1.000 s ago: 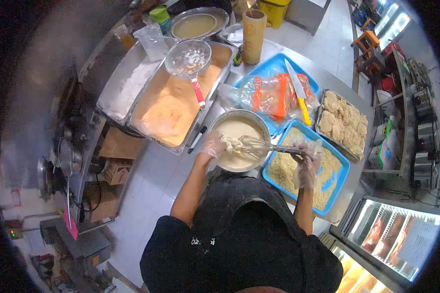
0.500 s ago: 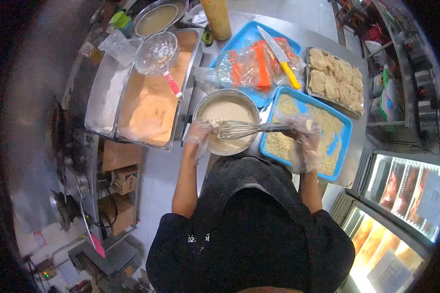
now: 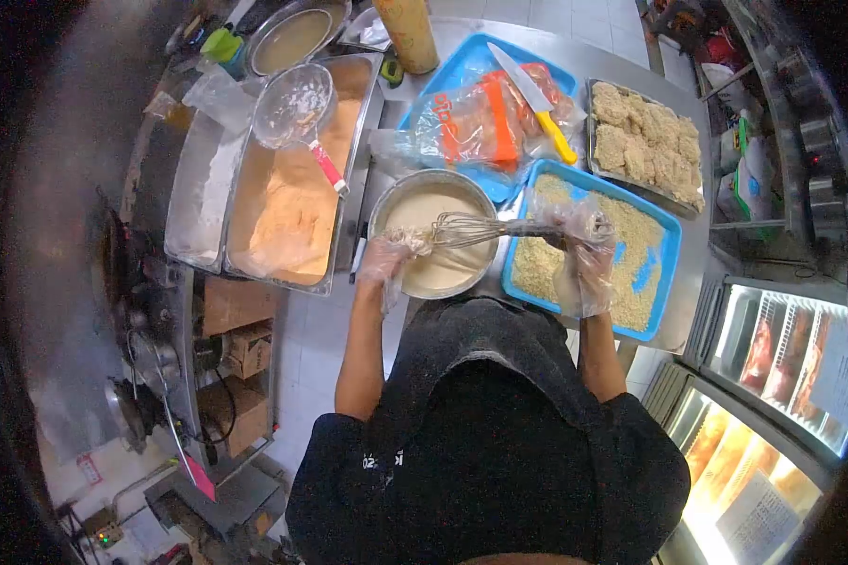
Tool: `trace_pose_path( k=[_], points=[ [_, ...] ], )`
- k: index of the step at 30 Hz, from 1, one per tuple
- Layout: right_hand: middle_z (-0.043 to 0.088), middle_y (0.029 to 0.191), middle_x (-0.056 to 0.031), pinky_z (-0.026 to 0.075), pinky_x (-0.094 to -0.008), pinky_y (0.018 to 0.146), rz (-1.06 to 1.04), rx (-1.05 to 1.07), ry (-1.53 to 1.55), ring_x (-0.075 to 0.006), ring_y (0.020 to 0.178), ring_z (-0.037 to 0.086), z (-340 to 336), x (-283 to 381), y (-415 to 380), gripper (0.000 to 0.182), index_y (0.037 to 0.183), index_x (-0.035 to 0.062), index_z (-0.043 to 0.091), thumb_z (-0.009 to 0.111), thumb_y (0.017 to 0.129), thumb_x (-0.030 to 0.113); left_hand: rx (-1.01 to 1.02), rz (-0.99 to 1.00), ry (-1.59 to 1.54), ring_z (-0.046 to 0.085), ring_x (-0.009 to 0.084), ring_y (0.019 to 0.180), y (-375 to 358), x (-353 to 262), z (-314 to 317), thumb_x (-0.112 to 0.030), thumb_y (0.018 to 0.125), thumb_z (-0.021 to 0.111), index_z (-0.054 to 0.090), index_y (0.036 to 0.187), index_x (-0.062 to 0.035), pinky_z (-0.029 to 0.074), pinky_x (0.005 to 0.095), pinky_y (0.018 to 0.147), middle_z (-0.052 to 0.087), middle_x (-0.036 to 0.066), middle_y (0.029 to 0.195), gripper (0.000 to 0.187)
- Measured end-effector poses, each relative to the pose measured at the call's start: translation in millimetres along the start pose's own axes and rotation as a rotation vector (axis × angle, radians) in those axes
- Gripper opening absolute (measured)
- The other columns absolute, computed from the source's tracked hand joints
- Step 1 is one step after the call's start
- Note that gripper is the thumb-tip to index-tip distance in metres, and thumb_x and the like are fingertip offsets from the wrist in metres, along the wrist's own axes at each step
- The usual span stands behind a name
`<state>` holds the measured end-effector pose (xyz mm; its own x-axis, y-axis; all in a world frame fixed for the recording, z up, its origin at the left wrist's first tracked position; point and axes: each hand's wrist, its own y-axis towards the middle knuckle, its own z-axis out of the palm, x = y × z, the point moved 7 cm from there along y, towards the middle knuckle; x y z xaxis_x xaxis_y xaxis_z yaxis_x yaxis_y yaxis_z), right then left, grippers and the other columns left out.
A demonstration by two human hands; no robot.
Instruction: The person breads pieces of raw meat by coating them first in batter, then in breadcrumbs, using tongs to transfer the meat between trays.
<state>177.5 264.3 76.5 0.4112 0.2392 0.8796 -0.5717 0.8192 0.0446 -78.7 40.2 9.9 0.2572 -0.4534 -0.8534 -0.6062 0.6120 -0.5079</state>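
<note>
A round metal pot [image 3: 488, 261] of pale batter stands at the middle of the counter. My right hand [image 3: 584, 254], in a clear plastic glove, is closed on the handle of a whisk [image 3: 466, 231], whose wires lie over the batter. My left hand [image 3: 386, 259], gloved too, is at the pot's left rim with batter-coated fingers pressed together near the whisk's tip; what they hold, if anything, I cannot make out. Beneath my right hand is a blue tray [image 3: 671, 273] of crumbs.
Two metal bins [image 3: 334, 235] of white and orange powder stand left, a strainer [image 3: 294, 102] across them. Behind the pot, a blue tray [image 3: 485, 52] bears bagged meat [image 3: 471, 122] and a yellow-handled knife [image 3: 537, 99]. Breaded pieces [image 3: 645, 141] fill a tray at the right.
The whisk's wires have shifted right, away from my left fingers, and sit a little higher. The view has moved slightly.
</note>
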Motion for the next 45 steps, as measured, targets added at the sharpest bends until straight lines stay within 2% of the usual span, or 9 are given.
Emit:
trace_pose_path(
  k=[5,11,14,23,26,29,32,38,45],
  points=[
    [0.056,0.101,-0.0066,0.046,-0.0289,0.080,0.027,-0.052,-0.110,-0.0156,0.090,0.055,-5,-5,0,0.041,0.110,0.0006,0.048,0.066,0.073,0.004,-0.161,0.035,0.440,0.058,0.0158,0.072,19,25,-24,-0.014,0.068,0.064,0.064,0.088,0.0019,0.046,0.0292,0.065,0.064,0.009,0.080,0.026],
    [0.056,0.102,-0.0074,0.047,-0.0296,0.080,0.003,-0.068,-0.265,-0.0165,0.091,0.055,-28,-22,-4,0.041,0.110,0.0004,0.048,0.065,0.073,0.004,-0.248,0.071,0.247,0.059,0.0184,0.071,-8,-11,-12,-0.017,0.067,0.059,0.063,0.084,0.0049,0.045,0.0323,0.064,0.063,0.014,0.074,0.028],
    [0.057,0.101,-0.0081,0.048,-0.0304,0.078,-0.016,-0.063,-0.200,-0.0173,0.090,0.056,-19,-12,0,0.039,0.110,0.0009,0.048,0.065,0.074,0.004,-0.260,0.056,0.488,0.059,0.0187,0.070,4,-1,-17,-0.017,0.068,0.058,0.062,0.085,0.0055,0.045,0.0328,0.063,0.063,0.015,0.073,0.028],
    [0.059,0.099,-0.0102,0.050,-0.0327,0.075,-0.061,-0.040,-0.140,-0.0197,0.086,0.059,-6,6,9,0.035,0.108,0.0022,0.049,0.064,0.077,0.006,-0.244,0.294,0.461,0.062,0.0300,0.081,-11,-25,-3,-0.020,0.070,0.058,0.063,0.095,-0.0034,0.049,0.0362,0.072,0.064,0.017,0.090,0.031],
    [0.060,0.098,-0.0109,0.051,-0.0335,0.074,-0.060,-0.021,-0.172,-0.0205,0.085,0.060,-11,-6,13,0.033,0.108,0.0027,0.049,0.063,0.078,0.006,-0.220,0.339,0.596,0.062,0.0254,0.084,2,-5,-4,-0.014,0.071,0.059,0.061,0.101,-0.0035,0.049,0.0323,0.074,0.064,0.015,0.094,0.032],
    [0.061,0.097,-0.0117,0.052,-0.0342,0.073,-0.092,-0.011,-0.224,-0.0213,0.084,0.061,-24,-10,17,0.032,0.107,0.0031,0.049,0.063,0.079,0.007,-0.138,0.311,0.449,0.062,0.0224,0.084,-25,-44,8,-0.008,0.071,0.059,0.060,0.102,-0.0016,0.049,0.0314,0.074,0.064,0.013,0.097,0.031],
    [0.062,0.096,-0.0124,0.052,-0.0350,0.071,-0.124,-0.045,-0.214,-0.0221,0.083,0.062,-23,3,20,0.030,0.107,0.0035,0.050,0.063,0.080,0.008,-0.025,0.295,-0.120,0.061,0.0208,0.079,3,15,-3,-0.004,0.071,0.058,0.061,0.098,-0.0003,0.048,0.0332,0.073,0.065,0.011,0.091,0.027],
    [0.062,0.095,-0.0120,0.054,-0.0353,0.070,-0.064,-0.018,-0.039,-0.0220,0.083,0.062,23,39,5,0.029,0.106,0.0044,0.050,0.062,0.081,0.007,-0.314,0.122,0.544,0.062,0.0266,0.071,-8,3,-23,-0.014,0.068,0.058,0.066,0.083,-0.0016,0.047,0.0359,0.067,0.065,0.017,0.078,0.021],
    [0.062,0.095,-0.0121,0.054,-0.0353,0.070,-0.057,-0.006,-0.165,-0.0220,0.084,0.062,16,13,-1,0.029,0.107,0.0039,0.049,0.061,0.081,0.007,-0.363,0.257,0.557,0.062,0.0286,0.069,-9,-4,-20,-0.018,0.067,0.058,0.066,0.080,-0.0023,0.047,0.0365,0.064,0.063,0.017,0.075,0.022]
  ],
)
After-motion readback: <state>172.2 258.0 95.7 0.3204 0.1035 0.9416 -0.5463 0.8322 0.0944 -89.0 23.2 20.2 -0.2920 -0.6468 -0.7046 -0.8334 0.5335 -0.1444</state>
